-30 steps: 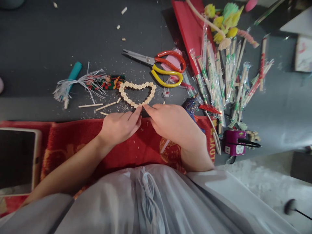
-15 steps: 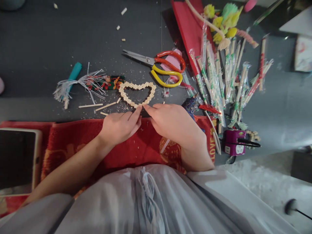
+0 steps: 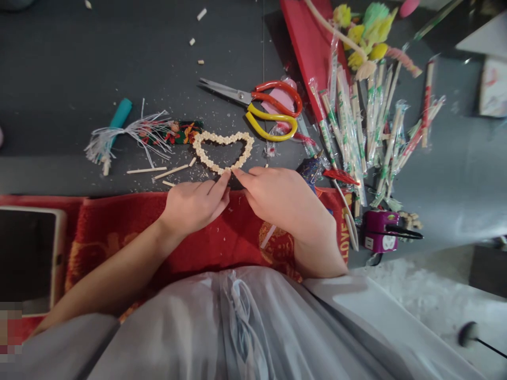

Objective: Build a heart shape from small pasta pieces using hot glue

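Observation:
A cream, knobbly heart-shaped ring point(image 3: 248, 149) lies on the dark table with its point toward me. At that point my left hand point(image 3: 196, 205) has its fingers closed, the tips pressed against the ring. My right hand point(image 3: 275, 199) meets it from the other side, its index fingertip almost touching the left one. What the fingertips pinch is partly hidden. Several short pale sticks point(image 3: 171, 172) lie left of the ring, among fine white crumbs. Beyond the ring rest scissors point(image 3: 242, 96) with one red and one yellow handle.
A red towel point(image 3: 237, 232) covers the table's near edge, with a tablet point(image 3: 27, 253) at left. Wrapped chopsticks point(image 3: 348, 126) and a purple power socket block point(image 3: 380, 232) are on the right. A white string tassel point(image 3: 134, 129) and a teal tube point(image 3: 122, 112) lie at left.
Both hands keep the same place at the ring's point, with no clear finger movement. The whole view has shifted very slightly.

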A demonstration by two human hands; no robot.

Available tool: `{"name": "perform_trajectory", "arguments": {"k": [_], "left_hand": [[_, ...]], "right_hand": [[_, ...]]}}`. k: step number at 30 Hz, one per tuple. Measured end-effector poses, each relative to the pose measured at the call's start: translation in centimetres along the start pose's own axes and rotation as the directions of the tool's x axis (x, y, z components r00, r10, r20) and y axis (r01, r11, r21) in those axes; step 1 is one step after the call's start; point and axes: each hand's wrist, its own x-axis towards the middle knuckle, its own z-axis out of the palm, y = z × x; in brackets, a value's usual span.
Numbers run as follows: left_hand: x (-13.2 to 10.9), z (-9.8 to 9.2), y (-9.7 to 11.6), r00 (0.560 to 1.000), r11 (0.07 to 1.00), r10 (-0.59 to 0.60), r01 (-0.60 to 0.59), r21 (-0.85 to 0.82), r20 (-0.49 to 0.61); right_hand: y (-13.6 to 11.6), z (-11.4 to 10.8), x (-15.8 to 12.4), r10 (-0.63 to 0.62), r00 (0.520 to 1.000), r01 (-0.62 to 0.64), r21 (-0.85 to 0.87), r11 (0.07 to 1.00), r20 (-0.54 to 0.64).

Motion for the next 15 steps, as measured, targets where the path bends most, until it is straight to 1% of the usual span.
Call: {"name": "perform_trajectory", "arguments": {"k": [4, 7, 9, 13, 15], "left_hand": [[0.09, -0.15, -0.01, 0.999, 0.999, 0.035, -0.034, 0.019, -0.042], [0.13, -0.25, -0.01, 0.998, 0.998, 0.044, -0.042, 0.047, -0.04], [0.12, -0.28, -0.03, 0.999, 0.998, 0.037, -0.037, 0.053, -0.013], [0.11, -0.27, -0.07, 0.997, 1.0, 0.002, -0.004, 0.021, 0.083], [0.09, -0.23, -0.07, 0.995, 1.0, -0.011, 0.01, 0.011, 0.096]], "right_hand": [[-0.02, 0.06, 0.05, 0.002, 1.0, -0.002, -0.005, 1.0, 0.0], [0.01, 0.1, 0.09, 0.006, 1.0, -0.006, -0.008, 1.0, 0.004], [0.12, 0.2, 0.07, 0.004, 1.0, -0.004, -0.006, 1.0, -0.01], [0.6, 0.55, 0.02, -0.015, 0.998, 0.015, 0.003, 1.0, -0.059], [0.87, 0.77, 0.15, -0.03, 0.996, 0.032, 0.021, 0.999, -0.089]]}}
